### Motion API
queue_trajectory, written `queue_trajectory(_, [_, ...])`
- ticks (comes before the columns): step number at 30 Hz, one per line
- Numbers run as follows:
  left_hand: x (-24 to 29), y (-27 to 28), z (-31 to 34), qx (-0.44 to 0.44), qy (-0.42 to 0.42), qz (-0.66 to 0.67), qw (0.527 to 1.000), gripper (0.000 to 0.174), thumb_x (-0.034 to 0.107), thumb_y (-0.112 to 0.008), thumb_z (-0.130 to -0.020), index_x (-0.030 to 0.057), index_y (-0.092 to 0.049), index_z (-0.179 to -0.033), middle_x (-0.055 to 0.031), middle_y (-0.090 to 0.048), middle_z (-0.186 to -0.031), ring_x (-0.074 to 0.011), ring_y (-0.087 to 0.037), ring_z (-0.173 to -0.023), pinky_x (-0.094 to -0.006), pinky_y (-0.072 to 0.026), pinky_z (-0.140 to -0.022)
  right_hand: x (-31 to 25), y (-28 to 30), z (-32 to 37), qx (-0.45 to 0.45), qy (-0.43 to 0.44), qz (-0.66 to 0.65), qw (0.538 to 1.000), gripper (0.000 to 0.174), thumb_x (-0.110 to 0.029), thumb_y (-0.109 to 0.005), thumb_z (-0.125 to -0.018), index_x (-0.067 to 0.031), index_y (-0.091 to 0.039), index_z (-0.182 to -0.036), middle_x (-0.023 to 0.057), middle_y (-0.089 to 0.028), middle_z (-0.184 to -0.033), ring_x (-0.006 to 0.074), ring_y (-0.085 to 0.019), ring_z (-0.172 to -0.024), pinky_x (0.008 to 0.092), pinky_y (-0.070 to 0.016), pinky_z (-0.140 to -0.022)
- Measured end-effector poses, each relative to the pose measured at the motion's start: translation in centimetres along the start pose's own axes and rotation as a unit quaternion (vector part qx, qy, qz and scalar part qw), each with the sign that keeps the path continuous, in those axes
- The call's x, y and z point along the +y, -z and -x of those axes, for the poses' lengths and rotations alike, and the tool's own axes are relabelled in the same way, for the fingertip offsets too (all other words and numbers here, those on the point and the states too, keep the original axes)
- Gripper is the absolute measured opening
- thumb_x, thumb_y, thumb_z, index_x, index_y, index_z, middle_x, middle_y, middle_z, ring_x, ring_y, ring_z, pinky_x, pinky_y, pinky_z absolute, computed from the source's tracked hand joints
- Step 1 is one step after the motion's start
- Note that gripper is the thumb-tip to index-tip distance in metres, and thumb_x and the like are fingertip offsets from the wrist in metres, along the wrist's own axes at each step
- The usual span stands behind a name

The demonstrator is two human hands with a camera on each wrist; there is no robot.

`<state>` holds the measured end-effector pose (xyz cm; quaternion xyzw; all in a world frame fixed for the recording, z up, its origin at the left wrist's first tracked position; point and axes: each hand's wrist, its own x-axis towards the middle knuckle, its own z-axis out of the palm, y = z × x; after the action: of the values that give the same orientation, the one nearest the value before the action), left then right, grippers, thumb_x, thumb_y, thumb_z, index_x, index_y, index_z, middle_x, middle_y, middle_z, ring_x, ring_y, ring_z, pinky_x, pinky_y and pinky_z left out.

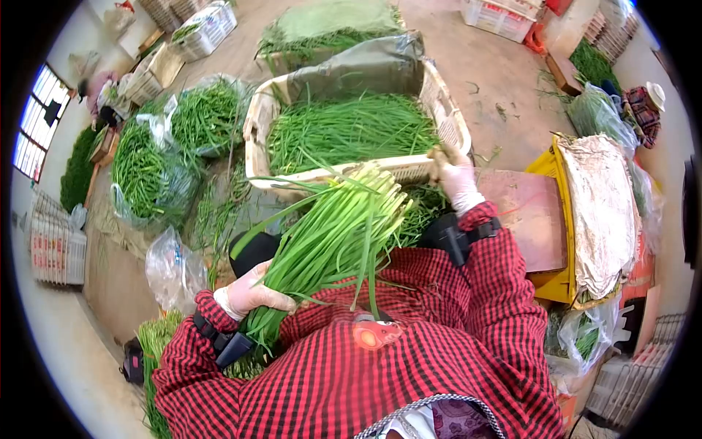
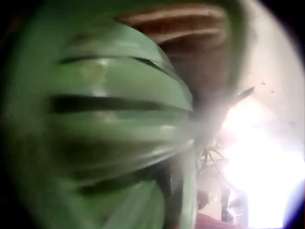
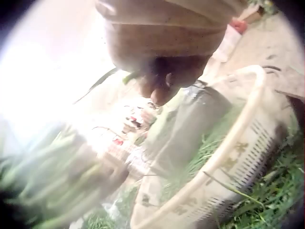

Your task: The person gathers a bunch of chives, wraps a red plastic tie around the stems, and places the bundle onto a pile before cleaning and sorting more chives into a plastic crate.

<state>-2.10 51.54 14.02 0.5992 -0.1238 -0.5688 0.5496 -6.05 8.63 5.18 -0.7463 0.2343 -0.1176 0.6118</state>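
A thick bunch of green chives [image 1: 325, 234] lies across the person's lap, its pale cut ends pointing up and right. The gloved left hand [image 1: 256, 293] grips it low, around the leaves. Green blades [image 2: 119, 90] fill most of the left wrist view, very close and blurred. At the front right corner of a white plastic crate [image 1: 453, 121], the gloved right hand [image 1: 455, 179] is raised with curled fingers. A green chive leaf [image 3: 127, 77] sticks out from those fingers in the right wrist view. More chives [image 1: 351, 132] lie inside the crate, against a dark liner.
Another chive-filled crate [image 1: 329, 36] stands behind. Clear bags of chives [image 1: 153, 168] sit at left. A yellow crate [image 1: 552, 219] topped with a white cloth [image 1: 599, 212] stands at right. Two other people are at the room's sides, with stacked crates [image 1: 55, 241] along the wall.
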Motion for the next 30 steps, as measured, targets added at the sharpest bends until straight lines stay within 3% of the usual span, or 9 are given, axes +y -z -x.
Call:
queue_trajectory(1, [-0.9, 0.0, 0.1, 0.004, 0.010, 0.023, 1.000, 0.085, 0.002, -0.081, -0.073, 0.0032, -0.043, -0.149, -0.0115, -0.064, -0.129, -0.0216, -0.066, -0.105, -0.0363, -0.0537, -0.093, 0.2, 1.1, 0.1, -0.007, -0.064, 0.056, 0.996, 0.016, -0.013, -0.060, -0.101, -0.0011, -0.068, -0.109, 0.0074, -0.068, -0.084, 0.0112, -0.064, -0.071, 0.0267, -0.0538, -0.067])
queue_trajectory(3, [-2.3, -0.4, -0.4, -0.011, -0.003, 0.077, 0.997, 0.081, 0.001, -0.077, -0.072, 0.0026, -0.046, -0.146, -0.0135, -0.065, -0.127, -0.0232, -0.068, -0.104, -0.0346, -0.0562, -0.085, 1.4, 0.2, 2.7, -0.099, 0.140, 0.095, 0.981, 0.040, -0.022, -0.070, -0.095, -0.0044, -0.063, -0.130, 0.0127, -0.072, -0.106, 0.0221, -0.069, -0.099, 0.0353, -0.0548, -0.091])
queue_trajectory(5, [-2.9, -1.2, -1.0, 0.014, 0.000, 0.114, 0.993, 0.078, -0.001, -0.075, -0.071, 0.0020, -0.048, -0.144, -0.0142, -0.066, -0.125, -0.0239, -0.069, -0.103, -0.0335, -0.0571, -0.081, -4.0, -1.4, 6.3, -0.191, 0.360, 0.213, 0.888, 0.079, -0.029, -0.082, -0.080, -0.0044, -0.047, -0.147, 0.0239, -0.048, -0.148, 0.0368, -0.047, -0.138, 0.0451, -0.0362, -0.117])
queue_trajectory(7, [-2.9, -1.8, -1.6, 0.005, 0.018, 0.119, 0.993, 0.074, 0.000, -0.072, -0.072, 0.0011, -0.049, -0.142, -0.0150, -0.066, -0.125, -0.0237, -0.070, -0.100, -0.0313, -0.0569, -0.076, -6.1, -4.1, 8.3, -0.254, 0.409, 0.234, 0.845, 0.098, -0.037, -0.084, -0.076, -0.0013, -0.036, -0.153, 0.0262, -0.041, -0.153, 0.0428, -0.036, -0.145, 0.0511, -0.0278, -0.121])
queue_trajectory(11, [-2.8, -2.9, -2.5, -0.037, 0.056, 0.119, 0.991, 0.075, 0.007, -0.076, -0.072, 0.0016, -0.050, -0.141, -0.0165, -0.069, -0.121, -0.0194, -0.068, -0.086, -0.0298, -0.0557, -0.072, -3.9, -8.8, 7.7, -0.301, 0.491, 0.148, 0.804, 0.047, -0.019, -0.077, -0.081, -0.0060, -0.066, -0.125, 0.0203, -0.060, -0.132, 0.0410, -0.049, -0.133, 0.0504, -0.0375, -0.115])
queue_trajectory(17, [-3.9, -3.8, -2.7, -0.042, 0.060, 0.162, 0.984, 0.080, 0.015, -0.081, -0.070, 0.0003, -0.050, -0.142, -0.0172, -0.069, -0.121, -0.0214, -0.068, -0.095, -0.0340, -0.0540, -0.085, -4.1, -10.1, 7.4, -0.144, 0.165, -0.128, 0.967, 0.014, -0.019, -0.065, -0.100, -0.0056, -0.067, -0.100, 0.0048, -0.070, -0.085, 0.0150, -0.060, -0.062, 0.0298, -0.0500, -0.056])
queue_trajectory(21, [-3.8, -3.5, -2.7, -0.029, 0.030, 0.114, 0.993, 0.083, 0.011, -0.082, -0.069, 0.0017, -0.048, -0.145, -0.0152, -0.069, -0.120, -0.0246, -0.067, -0.108, -0.0363, -0.0494, -0.099, -2.1, -7.8, 3.0, -0.083, 0.095, -0.318, 0.940, 0.022, -0.028, -0.061, -0.104, -0.0069, -0.067, -0.106, -0.0048, -0.061, -0.077, 0.0037, -0.047, -0.058, 0.0215, -0.0389, -0.051])
queue_trajectory(28, [-3.4, -1.9, -1.9, -0.012, 0.023, 0.059, 0.998, 0.083, 0.004, -0.080, -0.074, 0.0022, -0.043, -0.149, -0.0101, -0.060, -0.137, -0.0209, -0.061, -0.116, -0.0360, -0.0498, -0.098, -3.1, -2.0, 3.5, -0.014, 0.115, -0.200, 0.973, 0.028, -0.032, -0.061, -0.104, -0.0063, -0.070, -0.098, -0.0075, -0.055, -0.071, 0.0020, -0.043, -0.060, 0.0199, -0.0358, -0.054])
queue_trajectory(30, [-3.6, -1.8, -1.2, 0.009, 0.008, 0.098, 0.995, 0.076, 0.006, -0.078, -0.075, -0.0005, -0.048, -0.144, -0.0121, -0.065, -0.127, -0.0206, -0.065, -0.103, -0.0342, -0.0526, -0.088, 1.4, 0.6, 0.9, 0.040, 0.102, 0.000, 0.994, 0.031, -0.036, -0.064, -0.101, -0.0056, -0.071, -0.102, 0.0034, -0.067, -0.074, 0.0205, -0.063, -0.068, 0.0330, -0.0486, -0.063])
